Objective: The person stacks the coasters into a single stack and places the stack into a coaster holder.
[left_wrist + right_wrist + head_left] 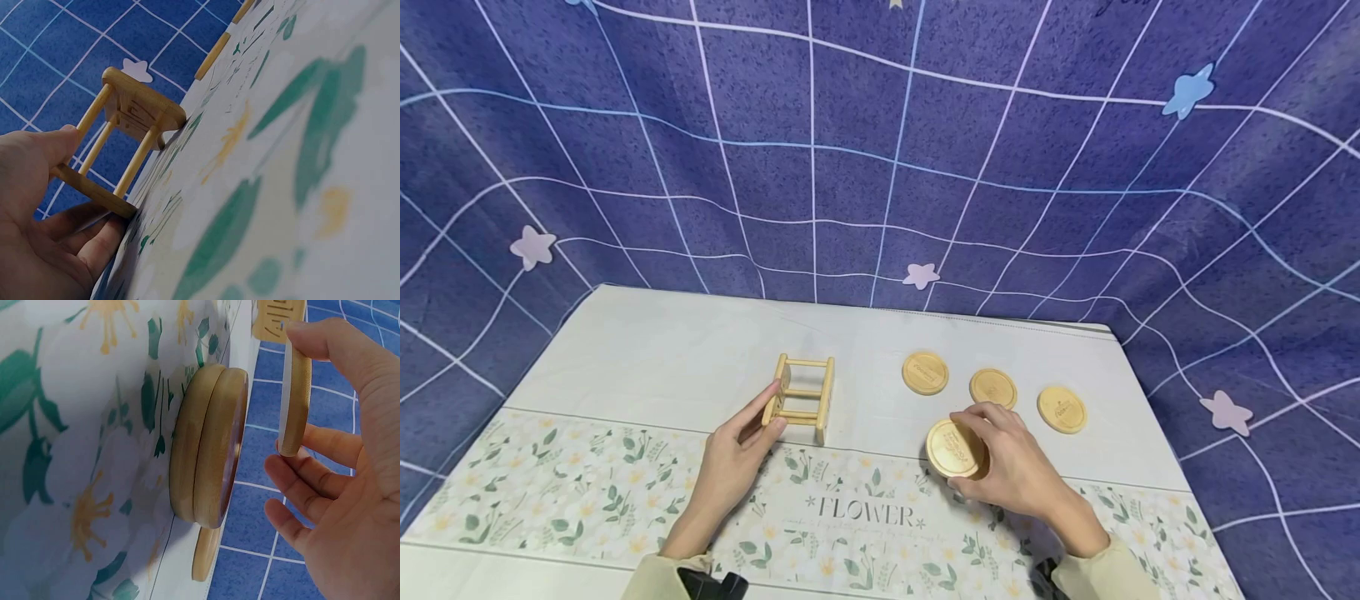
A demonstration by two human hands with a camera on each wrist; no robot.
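Observation:
My left hand (730,471) grips the near-left side of a small wooden rack (824,402), which has round rods between two side panels. In the left wrist view, thumb and fingers of the left hand (50,206) hold one panel of the rack (140,112). A round wooden disc (953,447) is pinched at its edge by my right hand (1018,467). The right wrist view shows this disc (296,400) in the right hand (350,456), raised apart from two stacked discs (209,447) on the table.
Three more wooden discs lie on the table behind the right hand: one to the left (925,372), one in the middle (993,387), one to the right (1062,409). A blue grid-patterned curtain (850,183) hangs behind the table (685,350). A floral strip (587,492) crosses its front.

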